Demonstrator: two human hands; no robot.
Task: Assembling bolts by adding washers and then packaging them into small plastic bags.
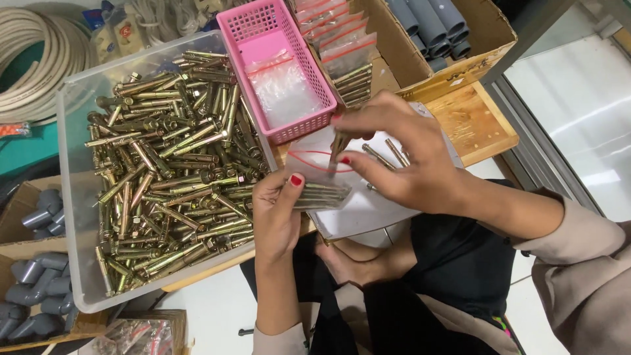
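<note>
- At the centre of the frame, the left hand (276, 213) holds a small clear plastic zip bag with a red seal line (319, 174), fingers closed around its lower end, where several brass-coloured metal anchor bolts (321, 195) already lie bunched inside.
- Just right of it, the right hand (401, 154) pinches one more bolt (338, 146) between thumb and fingertips, its tip at the mouth of the bag; the other fingers are spread and loosely curled.
- Two or three loose bolts (388, 154) lie on a white sheet (368, 210) under the right hand, on the light wooden desk (473, 121).
- Filling the left half of the frame, a large clear plastic tub (75, 197) is heaped with the same bolts (174, 158), so by the look of it most of the stock is yet to be bagged.
- Above the hands, a pink plastic mesh basket (263, 26) holds a stack of empty clear bags (284, 92).
- At the upper middle, a brown cardboard box (486, 29) holds a row of filled, sealed bags (342, 52) standing on edge beside grey plastic pipes (430, 26); a fair number of packs seem done.
- Grey plastic pipe elbows (39, 283) fill boxes at lower left, and coiled cream tubing (39, 59) sits at upper left.
</note>
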